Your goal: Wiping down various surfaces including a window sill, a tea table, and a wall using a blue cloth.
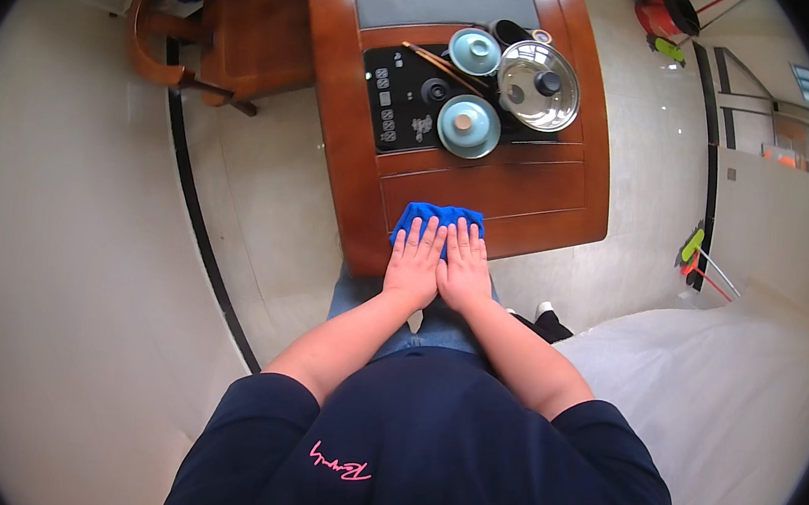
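Note:
My left hand point(414, 265) lies flat, palm down, on a folded blue cloth point(446, 212) at the near edge of the wooden table point(485, 187). Beside it, thumb side touching, my right hand point(465, 270) presses on the same cloth. The fingers of both hands point away from me, straight and slightly spread, and neither hand grips the cloth. Much of the cloth is hidden under the hands. Both forearms reach forward from my dark short-sleeved shirt point(430, 433).
On the table, a black cooktop panel point(396, 118) bears two light-blue lidded bowls point(468, 126), chopsticks point(446, 66) and a glass-lidded steel pot point(536, 89). A dark cup point(507, 32) stands behind. A wooden chair point(258, 30) is at left; a green-headed broom point(691, 246) is at right.

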Available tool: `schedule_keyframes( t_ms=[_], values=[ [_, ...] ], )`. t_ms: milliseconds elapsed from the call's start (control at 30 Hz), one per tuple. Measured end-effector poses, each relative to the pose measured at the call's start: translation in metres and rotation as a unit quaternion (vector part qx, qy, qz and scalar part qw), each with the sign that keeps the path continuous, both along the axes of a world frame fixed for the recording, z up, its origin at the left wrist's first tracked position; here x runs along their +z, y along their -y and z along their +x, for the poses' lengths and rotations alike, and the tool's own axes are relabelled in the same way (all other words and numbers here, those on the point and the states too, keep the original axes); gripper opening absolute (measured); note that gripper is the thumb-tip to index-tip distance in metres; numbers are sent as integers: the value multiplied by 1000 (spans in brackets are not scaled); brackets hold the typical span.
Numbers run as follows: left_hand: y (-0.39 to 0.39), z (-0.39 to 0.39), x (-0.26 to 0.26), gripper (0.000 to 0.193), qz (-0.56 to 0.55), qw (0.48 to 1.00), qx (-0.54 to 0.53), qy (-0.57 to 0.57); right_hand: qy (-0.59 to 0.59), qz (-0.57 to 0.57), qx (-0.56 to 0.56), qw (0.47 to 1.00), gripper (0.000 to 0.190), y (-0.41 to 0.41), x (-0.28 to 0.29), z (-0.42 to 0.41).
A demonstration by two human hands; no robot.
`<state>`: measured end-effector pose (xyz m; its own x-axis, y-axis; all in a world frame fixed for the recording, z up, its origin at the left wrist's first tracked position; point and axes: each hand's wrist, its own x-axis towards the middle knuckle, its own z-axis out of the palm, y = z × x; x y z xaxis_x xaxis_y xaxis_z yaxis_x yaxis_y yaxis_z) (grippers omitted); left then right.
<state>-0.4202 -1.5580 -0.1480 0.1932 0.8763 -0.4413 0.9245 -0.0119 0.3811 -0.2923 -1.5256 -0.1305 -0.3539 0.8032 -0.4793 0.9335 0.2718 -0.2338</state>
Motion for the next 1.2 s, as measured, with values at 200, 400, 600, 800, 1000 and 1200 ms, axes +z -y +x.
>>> schedule_keyframes(
  t_ms=[200,400,600,800,1000,1200],
  values=[
    [-13,-12,7,64,-2,1000,-19,-23,-57,-1,-27,998,72,-1,-11,-5],
    [-38,-17,10,64,-2,998,19,-66,-108,22,6,994,71,-34,-14,-10],
    [-78,-24,13,65,8,995,35,-95,-114,46,31,992,67,-79,-11,-23],
    [-75,-43,13,64,-5,996,-16,-91,-82,21,-25,996,68,-64,-6,-42],
    [-51,-90,4,65,21,994,-101,-42,-37,15,-97,994,69,-21,-8,-83],
    [-55,-143,-2,63,56,979,-198,-11,5,-3,-216,976,69,-2,-2,-144]
  ],
)
